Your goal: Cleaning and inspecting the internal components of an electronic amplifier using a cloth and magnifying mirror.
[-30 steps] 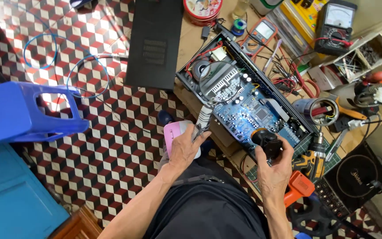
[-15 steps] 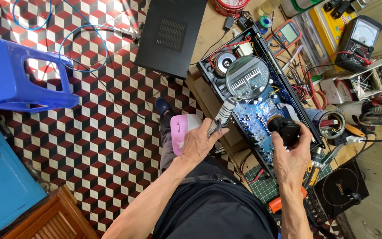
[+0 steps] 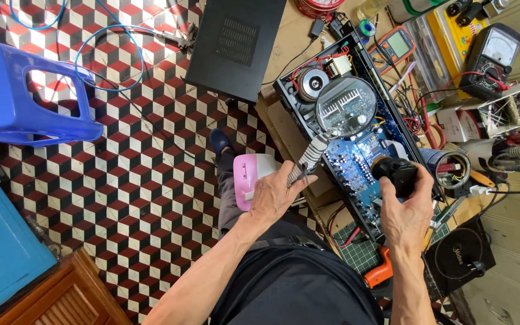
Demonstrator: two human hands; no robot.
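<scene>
An opened black electronics case (image 3: 299,114) lies on the wooden bench, with a blue circuit board (image 3: 356,162) inside. A round magnifier lens (image 3: 345,107) hangs over the board on a grey flexible neck (image 3: 308,159). My left hand (image 3: 278,192) grips the lower end of that neck, next to a pink base (image 3: 249,176). My right hand (image 3: 405,207) holds a small black device (image 3: 395,171) over the board's near end.
A black metal cover (image 3: 236,45) lies on the tiled floor beside a blue plastic stool (image 3: 22,99) and blue cable (image 3: 109,45). Multimeters (image 3: 495,51), wires, a parts box (image 3: 513,108), an orange-handled tool (image 3: 380,274) and a green mat (image 3: 362,253) crowd the bench.
The view has shifted, so the bench sits more to the right and higher. The magnifier lens has stayed over the board. Both hands keep their holds.
</scene>
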